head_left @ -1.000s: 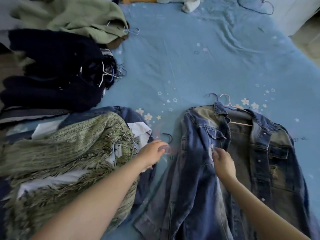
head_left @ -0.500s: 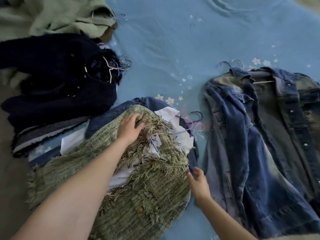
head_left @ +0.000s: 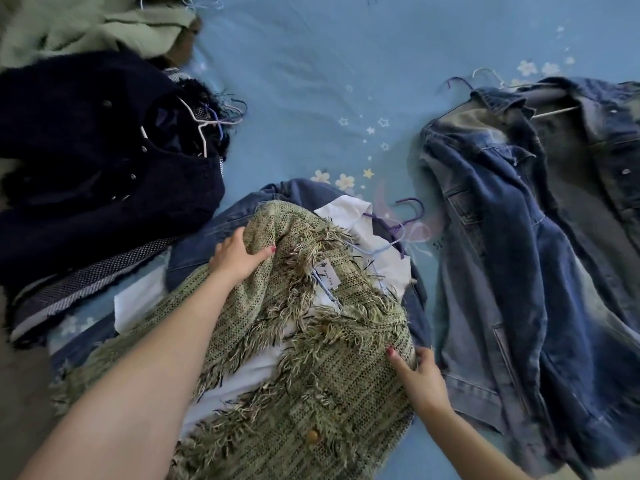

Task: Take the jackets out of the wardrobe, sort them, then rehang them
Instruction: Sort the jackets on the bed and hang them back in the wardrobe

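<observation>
A green fringed tweed jacket [head_left: 332, 386] lies on top of a pile in front of me, over a white garment [head_left: 349, 213] and a dark denim jacket [head_left: 207, 240]. My left hand [head_left: 239, 258] grips the tweed jacket's upper left shoulder. My right hand [head_left: 419, 375] holds its right edge, fingers tucked under the fabric. To the right, a faded blue denim jacket [head_left: 519, 258] lies open on its hanger. A purple hanger hook [head_left: 412, 209] sticks out of the pile.
A navy fuzzy jacket [head_left: 104, 161] with white and blue hangers lies at the left, and a pale green coat [head_left: 86, 26] beyond it. All rest on a blue bedsheet [head_left: 329, 81] printed with stars and flowers.
My right hand left the blue denim jacket and came across to the tweed jacket's right edge. My left hand slid from the hanger hook onto the tweed shoulder and closed on it.
</observation>
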